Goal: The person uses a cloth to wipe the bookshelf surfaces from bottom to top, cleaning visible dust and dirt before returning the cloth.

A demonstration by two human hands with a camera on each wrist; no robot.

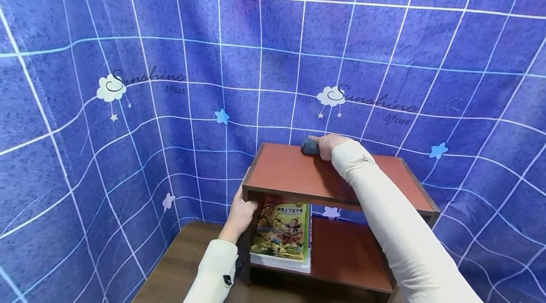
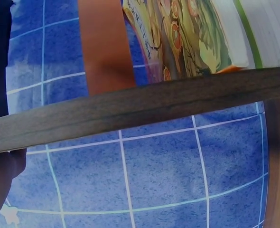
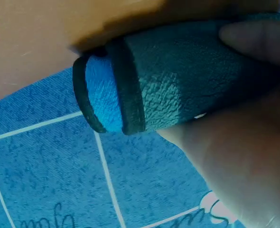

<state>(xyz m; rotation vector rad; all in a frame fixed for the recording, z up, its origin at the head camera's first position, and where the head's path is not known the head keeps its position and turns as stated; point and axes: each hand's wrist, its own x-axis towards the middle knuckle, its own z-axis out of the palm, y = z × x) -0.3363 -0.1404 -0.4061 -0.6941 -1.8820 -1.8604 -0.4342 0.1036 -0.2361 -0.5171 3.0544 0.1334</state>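
Observation:
A small brown wooden shelf (image 1: 290,170) with a reddish top stands before me. My right hand (image 1: 330,145) reaches over it and grips a folded dark grey cloth (image 1: 310,146) against the top near the back edge. The right wrist view shows this cloth (image 3: 178,80) pinched between thumb and fingers, with black edging and a blue strip at its end. At the shelf's left side, my left hand (image 1: 242,210) holds the side panel near its upper front corner. Only part of that hand (image 2: 2,175) shows in the left wrist view, by the panel edge (image 2: 130,107).
Inside the shelf, several books (image 1: 281,232) stand at the left, the front one with a colourful illustrated cover. A wooden surface (image 1: 183,255) lies under the shelf. Blue gridded fabric (image 1: 273,56) with clouds and stars hangs behind and to the left.

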